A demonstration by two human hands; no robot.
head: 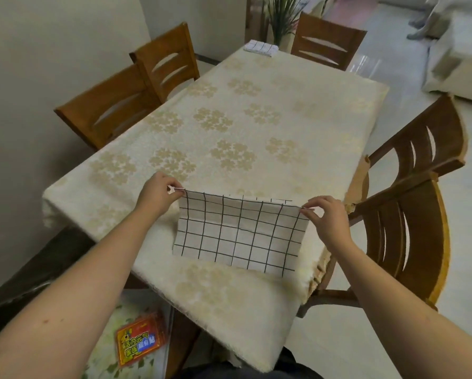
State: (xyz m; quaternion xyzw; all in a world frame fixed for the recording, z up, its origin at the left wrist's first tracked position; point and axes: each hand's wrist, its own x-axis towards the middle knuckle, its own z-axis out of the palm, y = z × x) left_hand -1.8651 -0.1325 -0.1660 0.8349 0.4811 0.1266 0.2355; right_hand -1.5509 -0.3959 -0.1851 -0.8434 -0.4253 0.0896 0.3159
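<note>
A white cloth with a black grid pattern (237, 236) lies folded on the near part of the table (229, 119), which is covered by a cream floral tablecloth. My left hand (158, 194) pinches the cloth's far left corner between thumb and fingers. At the far right corner my right hand (325, 214) pinches the cloth's edge. Both corners are lifted slightly off the table, and a strip of a lower layer shows beyond the raised edge.
A stack of folded grid cloths (261, 47) sits at the table's far end. Wooden chairs stand at the left (112, 105), far end (326, 41) and right (409, 228). A red packet (140, 341) lies on a seat at lower left.
</note>
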